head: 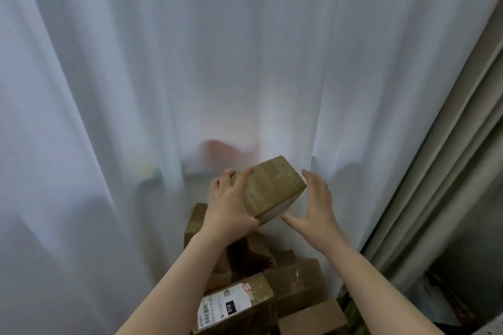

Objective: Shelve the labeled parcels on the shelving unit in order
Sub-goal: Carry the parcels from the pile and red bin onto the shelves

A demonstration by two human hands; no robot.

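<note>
A small brown cardboard parcel (pixel 272 187) wrapped in clear tape is held up and tilted in front of the curtain. My left hand (pixel 231 207) grips its left side, fingers curled over the top edge. My right hand (pixel 315 209) hovers just right of the parcel with fingers spread, apart from it. Below lies a pile of brown parcels (pixel 294 280). One parcel (pixel 239 304) at the bottom shows a white label with a black patch reading 010. No shelving unit is in view.
A white sheer curtain (pixel 190 62) fills the background. A beige heavier curtain (pixel 449 185) hangs at the right. Dark clutter (pixel 435 302) sits at the lower right. Something reddish (pixel 226 152) shows faintly through the sheer curtain.
</note>
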